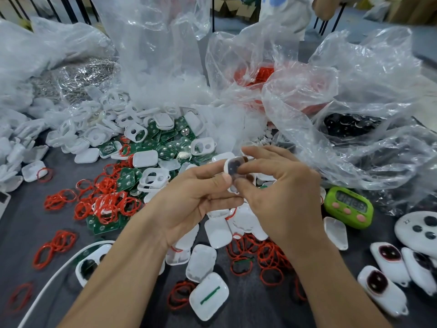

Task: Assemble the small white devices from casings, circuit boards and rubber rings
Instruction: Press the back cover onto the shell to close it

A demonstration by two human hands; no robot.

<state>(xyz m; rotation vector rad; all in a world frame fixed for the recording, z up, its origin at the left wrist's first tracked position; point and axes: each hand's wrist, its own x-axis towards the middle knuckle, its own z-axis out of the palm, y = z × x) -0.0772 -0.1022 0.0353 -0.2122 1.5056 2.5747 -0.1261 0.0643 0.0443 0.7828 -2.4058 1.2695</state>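
The left hand (pixel 196 197) and the right hand (pixel 281 192) are together pinching a small white device (pixel 233 166), its dark face showing, above the desk (pixel 21 233). Red rubber rings (pixel 106 204), green circuit boards (pixel 165 147) and white casings (pixel 145 158) are lying scattered beneath them.

Left hand (pixel 196 197), palm up, and right hand (pixel 281 192), knuckles up, meet with thumbs and fingers (pixel 262 151) pinching a small white plastic casing with dark oval window (pixel 233 167).

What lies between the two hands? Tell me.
Head view: a small white device with a dark centre, pinched by the left hand and right hand.
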